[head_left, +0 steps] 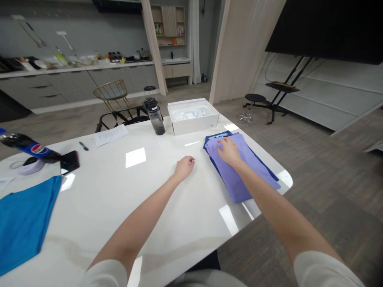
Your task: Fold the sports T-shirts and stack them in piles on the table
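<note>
My right hand [229,151] rests on top of a folded purple cloth [254,171], its fingers apart and slightly bent. Beneath the purple piece, dark blue folded fabric [216,134] shows along the edges of the stack. My left hand [184,168] is just above or on the white table [155,199], left of the stack. Its fingers are curled in, and nothing shows in them. At the far left lies a spread blue cloth [26,219], partly cut off by the view.
A white open box [194,124] with pale contents stands at the back, beside a dark water bottle [154,116]. Farther left are a paper sheet [111,134], a pen [83,146], a black phone-like object [70,161] and a cola bottle [32,147] lying tilted.
</note>
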Demonstrator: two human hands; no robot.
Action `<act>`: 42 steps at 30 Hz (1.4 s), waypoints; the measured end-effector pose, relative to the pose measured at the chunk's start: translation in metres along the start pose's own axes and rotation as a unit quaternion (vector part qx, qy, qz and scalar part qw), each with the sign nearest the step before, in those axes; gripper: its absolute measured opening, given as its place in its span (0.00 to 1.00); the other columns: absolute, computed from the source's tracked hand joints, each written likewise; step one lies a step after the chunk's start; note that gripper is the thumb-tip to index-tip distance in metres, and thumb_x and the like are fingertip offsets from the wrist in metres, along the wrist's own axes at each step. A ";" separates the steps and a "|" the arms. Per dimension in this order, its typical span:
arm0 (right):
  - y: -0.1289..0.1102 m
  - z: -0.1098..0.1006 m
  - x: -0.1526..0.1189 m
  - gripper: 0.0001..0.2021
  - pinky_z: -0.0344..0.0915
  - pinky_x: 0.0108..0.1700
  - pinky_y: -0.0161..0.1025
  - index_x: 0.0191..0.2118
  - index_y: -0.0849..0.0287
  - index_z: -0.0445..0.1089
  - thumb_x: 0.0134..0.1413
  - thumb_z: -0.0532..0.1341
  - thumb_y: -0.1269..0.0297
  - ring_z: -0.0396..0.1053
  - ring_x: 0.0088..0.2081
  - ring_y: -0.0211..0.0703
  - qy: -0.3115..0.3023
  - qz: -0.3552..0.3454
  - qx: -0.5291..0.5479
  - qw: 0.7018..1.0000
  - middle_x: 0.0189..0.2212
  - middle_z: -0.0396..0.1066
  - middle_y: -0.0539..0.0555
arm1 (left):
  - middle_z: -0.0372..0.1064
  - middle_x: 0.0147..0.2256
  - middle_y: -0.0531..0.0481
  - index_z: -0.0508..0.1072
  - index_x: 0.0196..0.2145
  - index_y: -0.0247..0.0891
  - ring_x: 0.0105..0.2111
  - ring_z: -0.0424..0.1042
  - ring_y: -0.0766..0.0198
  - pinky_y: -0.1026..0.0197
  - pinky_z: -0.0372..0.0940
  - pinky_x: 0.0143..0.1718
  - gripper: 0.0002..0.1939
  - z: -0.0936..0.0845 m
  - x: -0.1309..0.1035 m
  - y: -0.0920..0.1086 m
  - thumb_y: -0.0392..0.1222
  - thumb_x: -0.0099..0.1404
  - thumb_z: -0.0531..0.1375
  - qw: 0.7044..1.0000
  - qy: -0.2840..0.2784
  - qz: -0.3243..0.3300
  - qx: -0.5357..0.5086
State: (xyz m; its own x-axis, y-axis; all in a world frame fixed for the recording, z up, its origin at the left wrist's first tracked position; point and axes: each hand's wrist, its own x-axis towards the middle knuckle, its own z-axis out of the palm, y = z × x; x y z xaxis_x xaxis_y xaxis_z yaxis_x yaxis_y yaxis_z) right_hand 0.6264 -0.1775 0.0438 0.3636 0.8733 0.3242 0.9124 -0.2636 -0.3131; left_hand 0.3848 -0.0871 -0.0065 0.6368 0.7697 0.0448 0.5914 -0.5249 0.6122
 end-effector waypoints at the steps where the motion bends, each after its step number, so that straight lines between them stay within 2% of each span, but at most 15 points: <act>1: -0.020 0.009 -0.007 0.14 0.60 0.57 0.53 0.52 0.58 0.73 0.65 0.58 0.63 0.66 0.54 0.58 -0.016 -0.035 0.033 0.999 0.53 0.71 0.64 | 0.76 0.45 0.46 0.76 0.46 0.40 0.46 0.75 0.57 0.55 0.66 0.51 0.11 -0.005 -0.016 -0.011 0.38 0.71 0.55 1.000 0.005 -0.004 -0.006; 5: -0.108 0.055 -0.041 0.09 0.65 0.43 0.40 0.43 0.56 0.76 0.65 0.58 0.63 0.72 0.37 0.44 -0.164 -0.126 0.189 0.960 0.37 0.77 0.54 | 0.77 0.42 0.49 0.77 0.43 0.42 0.43 0.75 0.60 0.56 0.67 0.49 0.11 -0.034 -0.089 -0.058 0.36 0.69 0.55 0.998 0.047 -0.040 -0.020; 8: -0.181 0.099 -0.072 0.09 0.63 0.40 0.37 0.41 0.55 0.76 0.66 0.58 0.64 0.72 0.34 0.41 -0.234 -0.156 0.239 0.929 0.34 0.77 0.51 | 0.77 0.42 0.50 0.77 0.43 0.43 0.43 0.75 0.60 0.55 0.67 0.50 0.11 -0.062 -0.155 -0.102 0.36 0.69 0.56 0.992 0.092 -0.090 -0.005; 13: -0.312 0.157 -0.107 0.09 0.57 0.50 0.42 0.42 0.53 0.77 0.67 0.58 0.63 0.70 0.46 0.46 -0.228 -0.236 0.185 0.926 0.40 0.77 0.53 | 0.75 0.45 0.48 0.76 0.44 0.43 0.50 0.73 0.58 0.52 0.64 0.55 0.11 -0.125 -0.262 -0.181 0.36 0.69 0.55 0.965 0.175 -0.187 0.056; 16: -0.368 0.176 -0.114 0.11 0.54 0.52 0.46 0.48 0.51 0.76 0.70 0.56 0.60 0.68 0.50 0.50 -0.202 -0.275 0.139 0.930 0.45 0.75 0.57 | 0.73 0.50 0.45 0.75 0.46 0.43 0.54 0.70 0.54 0.48 0.61 0.58 0.12 -0.179 -0.298 -0.231 0.36 0.69 0.55 0.930 0.233 -0.250 0.136; 19: -0.389 0.190 -0.113 0.15 0.55 0.52 0.48 0.55 0.52 0.73 0.71 0.54 0.58 0.68 0.50 0.53 -0.167 -0.301 0.099 0.934 0.46 0.74 0.60 | 0.70 0.54 0.41 0.74 0.50 0.42 0.55 0.68 0.50 0.46 0.58 0.59 0.14 -0.240 -0.308 -0.284 0.37 0.69 0.54 0.877 0.301 -0.313 0.206; 22: -0.386 0.198 -0.110 0.15 0.56 0.51 0.48 0.52 0.54 0.73 0.72 0.52 0.57 0.68 0.50 0.54 -0.149 -0.305 0.090 0.936 0.45 0.74 0.60 | 0.67 0.56 0.36 0.70 0.56 0.39 0.57 0.66 0.46 0.45 0.58 0.57 0.18 -0.292 -0.303 -0.337 0.38 0.70 0.52 0.830 0.333 -0.381 0.235; 25: -0.382 0.201 -0.109 0.16 0.57 0.51 0.49 0.50 0.55 0.72 0.72 0.52 0.55 0.69 0.50 0.55 -0.137 -0.304 0.087 0.939 0.45 0.75 0.59 | 0.64 0.58 0.30 0.65 0.59 0.34 0.59 0.63 0.42 0.43 0.59 0.55 0.21 -0.321 -0.297 -0.381 0.39 0.71 0.51 0.797 0.322 -0.459 0.225; 28: -0.383 0.202 -0.110 0.15 0.57 0.51 0.49 0.50 0.55 0.72 0.71 0.53 0.54 0.69 0.50 0.54 -0.134 -0.298 0.082 0.941 0.46 0.75 0.59 | 0.63 0.59 0.27 0.67 0.57 0.32 0.60 0.61 0.38 0.40 0.58 0.55 0.19 -0.329 -0.296 -0.408 0.41 0.71 0.51 0.793 0.286 -0.502 0.191; 32: -0.386 0.199 -0.111 0.14 0.58 0.52 0.48 0.49 0.55 0.70 0.71 0.53 0.55 0.70 0.50 0.53 -0.131 -0.291 0.074 0.945 0.46 0.75 0.58 | 0.65 0.57 0.29 0.71 0.52 0.34 0.59 0.62 0.38 0.37 0.58 0.55 0.17 -0.330 -0.299 -0.414 0.41 0.72 0.49 0.804 0.269 -0.502 0.170; 35: -0.386 0.197 -0.111 0.13 0.58 0.52 0.47 0.49 0.56 0.70 0.71 0.53 0.55 0.70 0.51 0.53 -0.131 -0.290 0.075 0.945 0.45 0.75 0.59 | 0.65 0.56 0.33 0.71 0.50 0.37 0.58 0.63 0.39 0.38 0.58 0.54 0.16 -0.330 -0.301 -0.391 0.42 0.74 0.47 0.801 0.320 -0.470 0.187; 37: -0.386 0.198 -0.111 0.13 0.58 0.52 0.47 0.48 0.56 0.71 0.71 0.53 0.55 0.70 0.51 0.53 -0.131 -0.289 0.083 0.945 0.45 0.76 0.59 | 0.66 0.55 0.35 0.72 0.49 0.40 0.56 0.63 0.41 0.40 0.57 0.54 0.15 -0.327 -0.300 -0.362 0.43 0.75 0.48 0.799 0.375 -0.423 0.203; 39: -0.385 0.201 -0.109 0.14 0.59 0.51 0.47 0.48 0.56 0.71 0.71 0.53 0.55 0.70 0.50 0.53 -0.127 -0.283 0.107 0.945 0.44 0.76 0.59 | 0.68 0.53 0.38 0.72 0.48 0.41 0.55 0.64 0.44 0.42 0.57 0.55 0.14 -0.317 -0.295 -0.324 0.44 0.75 0.48 0.813 0.406 -0.363 0.205; 41: -0.383 0.205 -0.106 0.15 0.61 0.49 0.47 0.46 0.56 0.72 0.71 0.51 0.54 0.71 0.47 0.52 -0.119 -0.260 0.164 0.944 0.42 0.76 0.59 | 0.69 0.52 0.41 0.72 0.47 0.42 0.53 0.65 0.48 0.45 0.56 0.56 0.13 -0.296 -0.285 -0.281 0.43 0.76 0.49 0.850 0.403 -0.281 0.190; 42: -0.380 0.206 -0.103 0.17 0.62 0.48 0.46 0.46 0.56 0.72 0.71 0.50 0.53 0.72 0.44 0.52 -0.109 -0.235 0.210 0.943 0.41 0.76 0.59 | 0.69 0.51 0.42 0.72 0.46 0.42 0.53 0.65 0.50 0.46 0.56 0.57 0.12 -0.281 -0.278 -0.259 0.43 0.76 0.49 0.877 0.381 -0.233 0.176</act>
State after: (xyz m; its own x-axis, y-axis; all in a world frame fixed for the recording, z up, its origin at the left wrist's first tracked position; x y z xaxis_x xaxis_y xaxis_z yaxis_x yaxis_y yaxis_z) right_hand 0.2032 -0.0828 -0.0547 -0.1508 0.9288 0.3385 0.7922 0.3184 -0.5205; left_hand -0.0850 -0.0632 0.0446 -0.1509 0.8793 0.4517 0.9010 -0.0656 0.4287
